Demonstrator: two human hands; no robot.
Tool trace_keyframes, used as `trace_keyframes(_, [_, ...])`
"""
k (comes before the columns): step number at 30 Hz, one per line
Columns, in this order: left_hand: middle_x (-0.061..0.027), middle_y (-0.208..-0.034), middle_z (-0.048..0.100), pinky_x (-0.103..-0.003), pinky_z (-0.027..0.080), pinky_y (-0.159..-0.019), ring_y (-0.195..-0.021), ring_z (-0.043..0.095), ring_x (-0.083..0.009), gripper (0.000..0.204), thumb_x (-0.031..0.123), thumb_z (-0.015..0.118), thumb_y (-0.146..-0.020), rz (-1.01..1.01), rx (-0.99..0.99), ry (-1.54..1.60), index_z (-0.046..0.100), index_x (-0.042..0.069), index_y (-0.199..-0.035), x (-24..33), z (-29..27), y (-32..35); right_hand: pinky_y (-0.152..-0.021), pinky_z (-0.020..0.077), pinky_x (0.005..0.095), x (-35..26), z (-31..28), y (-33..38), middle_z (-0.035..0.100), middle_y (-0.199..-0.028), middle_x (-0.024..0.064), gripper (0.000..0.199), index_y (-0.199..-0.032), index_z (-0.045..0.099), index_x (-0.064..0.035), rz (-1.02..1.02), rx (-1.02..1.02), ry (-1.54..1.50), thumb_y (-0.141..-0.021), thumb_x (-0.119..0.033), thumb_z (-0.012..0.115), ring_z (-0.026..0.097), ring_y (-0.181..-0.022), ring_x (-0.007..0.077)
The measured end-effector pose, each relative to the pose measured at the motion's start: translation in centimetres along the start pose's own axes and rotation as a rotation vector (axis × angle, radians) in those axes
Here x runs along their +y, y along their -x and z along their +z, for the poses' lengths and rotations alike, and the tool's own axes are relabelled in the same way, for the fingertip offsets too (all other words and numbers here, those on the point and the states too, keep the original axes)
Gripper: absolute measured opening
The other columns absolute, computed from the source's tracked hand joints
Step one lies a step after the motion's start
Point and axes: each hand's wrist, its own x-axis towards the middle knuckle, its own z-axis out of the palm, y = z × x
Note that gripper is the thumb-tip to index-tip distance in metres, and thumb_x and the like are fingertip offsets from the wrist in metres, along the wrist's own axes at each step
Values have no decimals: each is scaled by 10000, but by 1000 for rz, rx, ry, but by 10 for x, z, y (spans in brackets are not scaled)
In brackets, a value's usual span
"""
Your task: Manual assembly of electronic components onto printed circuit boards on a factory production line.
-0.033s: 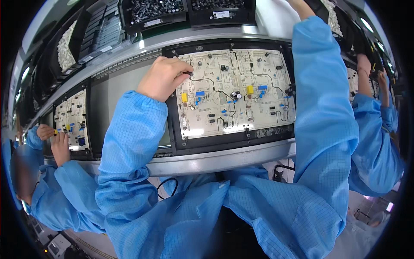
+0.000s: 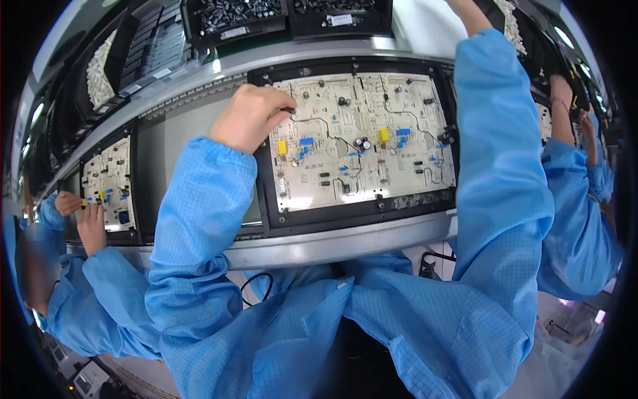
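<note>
My left hand is at the upper left edge of a cream circuit board, its thumb and fingertips pinched on a small black component. Yellow block components, blue ones and dark round capacitors stand on the board, which sits in a black carrier frame. Beyond the frame's far right corner, my right hand reaches up past the top of the view. Only its back and wrist show; the fingers are cut off.
Black bins of small dark parts line the far side. A bin of white parts is at the far left. The metal rail runs along the near side. Co-workers' hands work on another board at left; another person's arm is at right.
The whole view shifts very slightly. My left hand keeps its pinch at the same place on the board, and my right arm stays stretched out.
</note>
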Motion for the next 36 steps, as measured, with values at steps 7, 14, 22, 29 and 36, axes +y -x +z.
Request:
trace_keyframes(7, [-50, -835, 653, -323, 464, -721, -799, 611, -177, 140, 142, 663, -785, -126, 364, 120, 681, 104, -919, -30, -45, -36, -611, 491, 265, -163, -46, 204, 625, -793, 102, 95, -896, 573, -10, -214, -393, -74, -810, -30, 607, 623, -721, 177])
trace_keyframes(14, [-100, -1307, 481, -373, 378, -982, -1202, 452, -254, 559, 527, 497, -842, -517, 663, -825, 497, 170, -1273, -277, -107, -5, -625, 451, 221, -156, -22, 318, 610, -857, 47, 389, -987, 590, -35, -136, -448, 34, -630, 1, 738, 532, -684, 105])
trace_keyframes(22, [-87, -1406, 373, -382, 269, -1066, -1298, 344, -236, 639, 572, 374, -869, -802, 308, -804, 391, 162, -1359, -333, -105, -8, -695, 492, 249, -151, -17, 338, 652, -894, 70, 393, -1005, 584, -21, -154, -327, 55, -639, 14, 720, 570, -691, 126])
trace_keyframes(29, [-140, -1168, 571, -407, 441, -904, -1066, 551, -298, 395, 361, 500, -872, -733, 317, -899, 571, 128, -1183, -271, -104, -36, -836, 452, 252, -130, -5, 338, 526, -1098, 68, 350, -1012, 572, -8, 251, -513, -576, -690, 128, 547, 522, -989, 121])
trace_keyframes(36, [-177, -1013, 617, -443, 476, -811, -970, 584, -356, 229, 254, 552, -871, -732, 289, -1053, 601, 88, -1021, -279, -122, -22, -826, 467, 292, -131, 32, 317, 548, -1061, 88, 265, -1008, 581, -5, 59, -620, -255, -754, 23, 652, 566, -965, 181])
